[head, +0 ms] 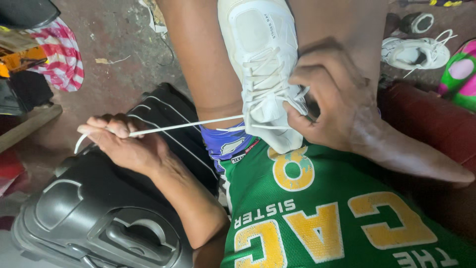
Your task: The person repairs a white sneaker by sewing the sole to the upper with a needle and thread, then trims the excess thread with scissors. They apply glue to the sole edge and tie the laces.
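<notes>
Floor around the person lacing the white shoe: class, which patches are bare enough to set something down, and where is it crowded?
Bare concrete floor lies between the striped cloth and the raised leg. Crowded: the left hand pulls the lace above the dark case; the right hand grips the white shoe.

Toe of the white sneaker (260, 59) cut off by the top edge. Right hand (329, 99) hides the lace ends at the eyelets. Grey case (99, 218) runs off the bottom edge. Second sneaker (416, 52), far right, partly hidden.
</notes>
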